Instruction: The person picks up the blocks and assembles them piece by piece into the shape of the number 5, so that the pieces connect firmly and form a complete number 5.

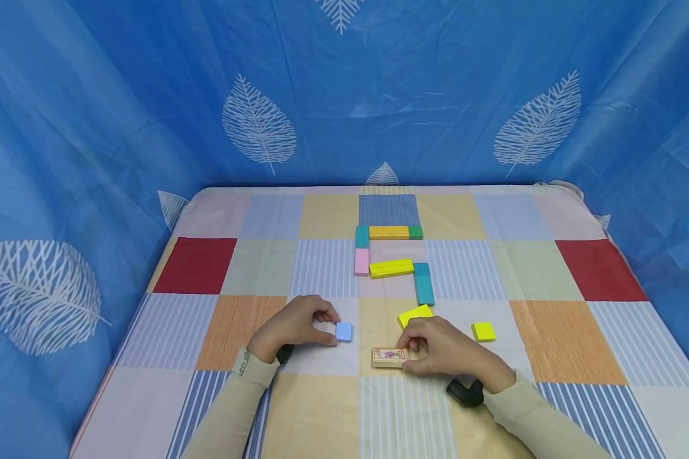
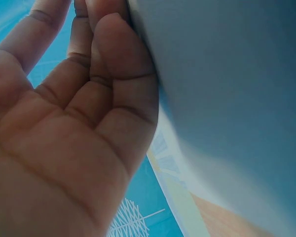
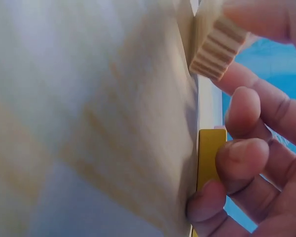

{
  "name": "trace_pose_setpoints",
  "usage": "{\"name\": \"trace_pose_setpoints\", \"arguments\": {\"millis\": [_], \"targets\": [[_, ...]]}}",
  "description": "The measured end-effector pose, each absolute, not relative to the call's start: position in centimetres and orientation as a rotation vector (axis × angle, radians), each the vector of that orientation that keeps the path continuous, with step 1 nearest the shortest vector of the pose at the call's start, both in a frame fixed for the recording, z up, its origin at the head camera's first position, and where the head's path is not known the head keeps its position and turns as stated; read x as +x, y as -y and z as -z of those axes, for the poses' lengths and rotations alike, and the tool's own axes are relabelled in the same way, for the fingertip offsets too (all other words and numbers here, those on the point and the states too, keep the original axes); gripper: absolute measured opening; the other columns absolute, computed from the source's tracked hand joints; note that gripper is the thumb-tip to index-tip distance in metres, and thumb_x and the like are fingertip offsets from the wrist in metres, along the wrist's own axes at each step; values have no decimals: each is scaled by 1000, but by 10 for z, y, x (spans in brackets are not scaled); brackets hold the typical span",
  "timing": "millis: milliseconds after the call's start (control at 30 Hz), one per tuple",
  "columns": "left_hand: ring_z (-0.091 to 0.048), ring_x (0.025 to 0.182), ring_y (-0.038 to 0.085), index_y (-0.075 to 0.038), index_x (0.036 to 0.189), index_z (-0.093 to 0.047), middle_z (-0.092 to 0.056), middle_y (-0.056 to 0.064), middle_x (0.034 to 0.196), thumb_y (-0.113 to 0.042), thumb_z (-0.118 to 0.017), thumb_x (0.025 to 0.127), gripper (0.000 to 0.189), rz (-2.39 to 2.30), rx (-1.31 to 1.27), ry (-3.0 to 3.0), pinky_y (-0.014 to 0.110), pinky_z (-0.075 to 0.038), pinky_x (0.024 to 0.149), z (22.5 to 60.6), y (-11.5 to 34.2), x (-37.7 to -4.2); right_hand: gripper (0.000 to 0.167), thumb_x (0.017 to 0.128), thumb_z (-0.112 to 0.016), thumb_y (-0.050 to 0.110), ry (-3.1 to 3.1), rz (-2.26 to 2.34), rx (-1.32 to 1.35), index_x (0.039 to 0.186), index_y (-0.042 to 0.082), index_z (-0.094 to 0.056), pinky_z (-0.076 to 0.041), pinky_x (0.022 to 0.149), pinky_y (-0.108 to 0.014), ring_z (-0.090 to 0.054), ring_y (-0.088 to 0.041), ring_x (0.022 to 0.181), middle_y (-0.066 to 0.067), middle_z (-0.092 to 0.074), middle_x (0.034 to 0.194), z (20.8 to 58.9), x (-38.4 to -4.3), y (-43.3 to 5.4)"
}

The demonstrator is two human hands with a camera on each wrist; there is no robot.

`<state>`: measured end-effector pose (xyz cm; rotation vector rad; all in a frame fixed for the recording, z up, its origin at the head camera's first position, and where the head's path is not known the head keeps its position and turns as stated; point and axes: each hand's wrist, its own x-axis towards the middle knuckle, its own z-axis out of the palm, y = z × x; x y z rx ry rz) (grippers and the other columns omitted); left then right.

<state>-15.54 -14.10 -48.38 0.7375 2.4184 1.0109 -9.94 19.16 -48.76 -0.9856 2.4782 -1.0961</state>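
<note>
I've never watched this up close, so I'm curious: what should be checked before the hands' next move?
1. Right hand holds the printed block: ok, between thumb and finger.
2. Left hand firmly grips the light blue block: cannot tell; it's at the edge.
3. Yellow bar parallel to the orange bar: not ok, it slants.
4. Rightmost yellow block clear of both hands: ok.

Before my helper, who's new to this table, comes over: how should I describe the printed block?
On the patchwork tablecloth, find the person's right hand. Between its thumb and finger is the printed block, small, cream-coloured and oblong. Reddish print on its top sets it apart from the plain light-blue block nearby.
</note>
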Motion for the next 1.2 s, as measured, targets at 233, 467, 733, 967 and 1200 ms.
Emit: {"name": "trace_pose_setpoints", "arguments": {"millis": [233,467,733,967,1200], "targets": [[-54,87,9,-8,100,-79,-66,-5,93,-15,-97,82,27,-1021,759,-2413,28,-51,86,485,143,-156,6,92,-79,4,-2402,1207,-1044,93,9,-83,-47,62,-21,-49,4,70,14,-60,79,491,-105,-194],[-54,88,10,-9,100,-79,-65,-6,92,-16,-97,82,27,-1019,743,-2415,28,-50,85,485,142,-156,7,95,-77,2,-2393,1195,-1045,95,5,-83,-43,60,-19,-46,5,69,15,-56,77,489,-108,-194],[-54,88,10,-9,101,-79,-65,-7,93,-15,-97,82,27,-1017,729,-2413,28,-50,86,482,142,-155,10,91,-87,11,-2389,1187,-968,94,10,-77,-42,59,-21,-45,3,67,13,-54,76,489,-108,-194],[-54,87,10,-8,100,-78,-66,-5,93,-15,-97,82,27,-1025,750,-2415,28,-51,85,485,142,-156,9,94,-82,9,-2394,1217,-984,89,12,-75,-38,58,-20,-42,5,64,17,-50,74,491,-109,-193],[-54,87,10,-8,101,-79,-66,-5,93,-16,-97,82,27,-1014,751,-2419,28,-51,85,485,142,-155,7,98,-80,11,-2376,1211,-1031,91,10,-82,-38,59,-20,-42,6,63,18,-50,70,492,-111,-193]]}}
